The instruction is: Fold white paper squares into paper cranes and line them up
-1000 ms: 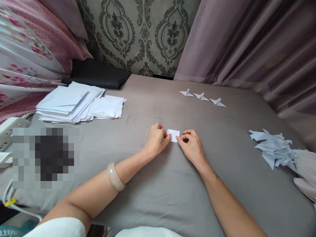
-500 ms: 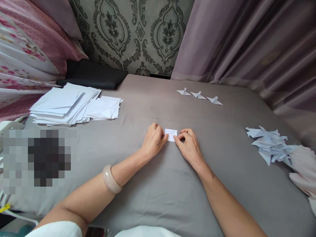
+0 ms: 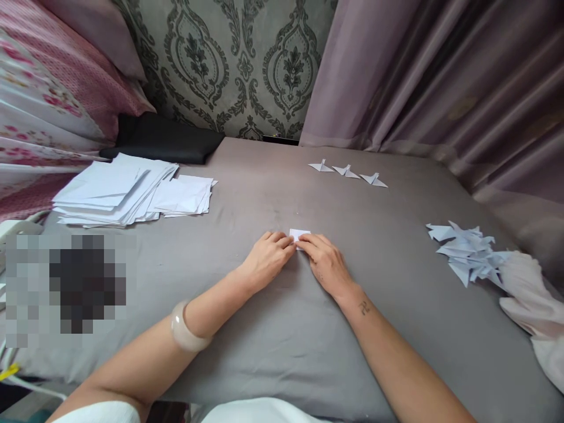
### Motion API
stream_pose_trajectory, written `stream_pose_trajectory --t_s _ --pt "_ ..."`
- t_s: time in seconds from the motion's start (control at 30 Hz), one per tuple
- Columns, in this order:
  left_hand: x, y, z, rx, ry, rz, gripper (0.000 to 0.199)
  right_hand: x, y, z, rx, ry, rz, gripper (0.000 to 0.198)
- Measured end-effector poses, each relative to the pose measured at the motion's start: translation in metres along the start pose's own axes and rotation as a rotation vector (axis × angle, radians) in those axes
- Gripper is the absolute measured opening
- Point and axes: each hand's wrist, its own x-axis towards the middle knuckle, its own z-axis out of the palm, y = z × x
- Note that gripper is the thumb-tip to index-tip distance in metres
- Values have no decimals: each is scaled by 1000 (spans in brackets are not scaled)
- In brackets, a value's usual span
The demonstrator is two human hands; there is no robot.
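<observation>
Both hands have turned further palm-down since the earlier frame, their fingertips now lying over the small folded paper (image 3: 299, 232). Fingers of the left hand (image 3: 268, 262) lie together at its left edge; those of the right hand (image 3: 328, 267) lie together across its right part. Thumbs are largely hidden, so whether either hand clamps the paper or only presses it cannot be told. The paper lies on the grey sheet (image 3: 264, 358), between the hands. A pale bangle (image 3: 180, 330) encircles the left forearm. Beyond, three winged paper figures (image 3: 346, 171) stand in a slanting row. At right, a heap of similar folded figures (image 3: 469, 252) adjoins a pale cloth (image 3: 526, 282). At left, a stack of larger sheets (image 3: 97, 188) touches a stack of smaller sheets (image 3: 185, 195); behind them lies a black item (image 3: 165, 138).
</observation>
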Motion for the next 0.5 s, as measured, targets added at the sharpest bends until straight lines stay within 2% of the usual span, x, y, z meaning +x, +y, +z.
stream_pose_trajectory --t_s 0.23,0.4,0.5 --pt "-10 2 -8 -82 -43 17 36 -10 2 -7 -53 -55 -38 38" --pt "-11 3 -10 -57 -42 17 30 -13 5 -14 -13 -51 5 36" --pt "-9 4 -8 -28 10 -45 21 -12 8 -17 22 -39 45 35"
